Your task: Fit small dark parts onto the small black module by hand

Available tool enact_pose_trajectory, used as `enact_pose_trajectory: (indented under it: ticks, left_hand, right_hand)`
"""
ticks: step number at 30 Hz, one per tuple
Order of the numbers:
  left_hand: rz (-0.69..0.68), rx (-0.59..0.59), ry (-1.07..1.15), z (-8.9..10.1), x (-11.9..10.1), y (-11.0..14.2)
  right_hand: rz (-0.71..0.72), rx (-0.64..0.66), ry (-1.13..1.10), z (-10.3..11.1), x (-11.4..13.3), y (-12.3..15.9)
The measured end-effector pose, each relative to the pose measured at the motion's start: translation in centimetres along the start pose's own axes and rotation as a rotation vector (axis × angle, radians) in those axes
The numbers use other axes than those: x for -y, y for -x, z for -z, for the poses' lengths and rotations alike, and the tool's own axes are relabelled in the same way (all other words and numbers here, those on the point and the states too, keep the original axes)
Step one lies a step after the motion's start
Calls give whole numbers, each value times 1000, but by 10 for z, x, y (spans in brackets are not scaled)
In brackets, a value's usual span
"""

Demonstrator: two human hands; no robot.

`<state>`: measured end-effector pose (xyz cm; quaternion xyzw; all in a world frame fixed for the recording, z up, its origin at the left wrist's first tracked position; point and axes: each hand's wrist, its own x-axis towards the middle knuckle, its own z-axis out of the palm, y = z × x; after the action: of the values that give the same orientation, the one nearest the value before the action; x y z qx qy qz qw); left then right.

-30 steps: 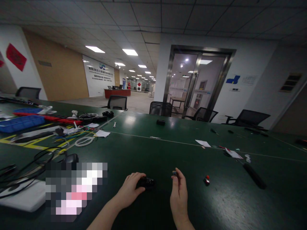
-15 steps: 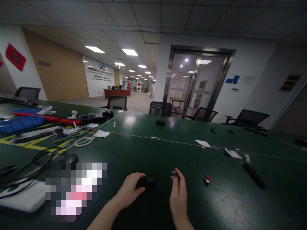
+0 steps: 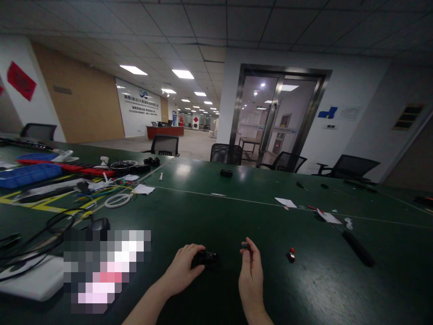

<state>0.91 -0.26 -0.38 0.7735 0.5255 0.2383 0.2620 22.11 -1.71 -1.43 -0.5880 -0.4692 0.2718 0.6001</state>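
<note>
My left hand (image 3: 184, 268) is closed around a small black device (image 3: 210, 257) with a box-like or cylindrical body, resting on the green table (image 3: 162, 225). Its near part is hidden under my fingers, so its exact kind does not show. To the right of it, my right hand (image 3: 251, 275) is raised with thumb and fingers pinched on a tiny dark, bluish piece (image 3: 245, 246), too small to name. A small red and silver item (image 3: 291, 255) lies on the table to the right of my right hand, untouched.
At left are tangled black cables (image 3: 64, 221), a white cable coil (image 3: 118, 200), a white box-shaped thing (image 3: 37, 277) and a blue tray (image 3: 30, 174). A black rod-like object (image 3: 357, 248) lies at right. A small wrench (image 3: 161, 176) and black box (image 3: 226, 173) are farther back.
</note>
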Motion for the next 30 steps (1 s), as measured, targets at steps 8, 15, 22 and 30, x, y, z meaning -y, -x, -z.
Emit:
enact_pose_trajectory:
  ticks: [8, 15, 22, 30]
  left_hand:
    - [21, 12, 35, 4, -5, 1]
    - [32, 11, 26, 1, -2, -1]
    - [44, 12, 26, 3, -4, -1]
    - [34, 10, 19, 2, -5, -1]
  right_hand:
    - [-19, 9, 9, 0, 3, 0]
    - [-8, 8, -21, -1, 6, 0]
    - [1, 68, 4, -2, 0, 0]
    - [31, 156, 79, -2, 3, 2]
